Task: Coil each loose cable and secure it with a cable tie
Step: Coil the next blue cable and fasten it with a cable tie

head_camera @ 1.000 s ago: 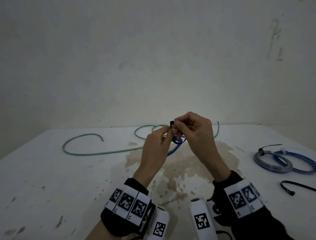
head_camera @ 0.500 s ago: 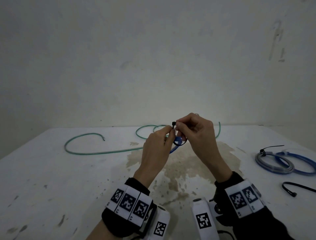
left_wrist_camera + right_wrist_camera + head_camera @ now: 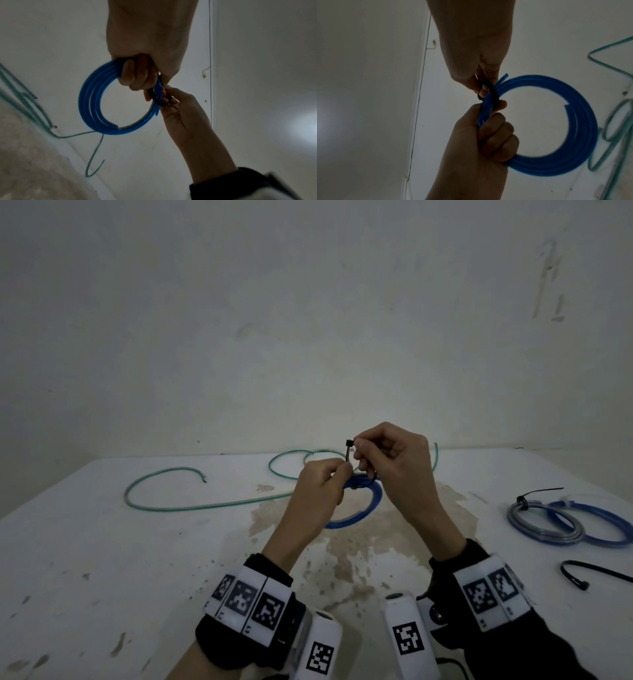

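A coiled blue cable (image 3: 371, 501) (image 3: 92, 108) (image 3: 583, 135) hangs above the table, gripped at its top by my left hand (image 3: 329, 481) (image 3: 137, 73) (image 3: 489, 127). A black cable tie (image 3: 348, 453) (image 3: 157, 98) (image 3: 493, 93) is looped round the coil beside the left fingers. My right hand (image 3: 376, 453) (image 3: 169, 100) (image 3: 482, 82) pinches the tie, whose head stands up above my left thumb in the head view. A loose green cable (image 3: 191, 505) (image 3: 25, 100) (image 3: 607, 135) lies spread on the white table (image 3: 102, 559) behind.
At the right of the table lie a grey coil (image 3: 541, 525) bound with a black tie and a blue coil (image 3: 596, 525) overlapping it. A spare black cable tie (image 3: 582, 575) lies nearer the right edge. A white wall stands behind the table.
Both hands have risen slightly with the blue coil. The tie's head now stands higher above my left thumb, with more of its strap showing between the hands.
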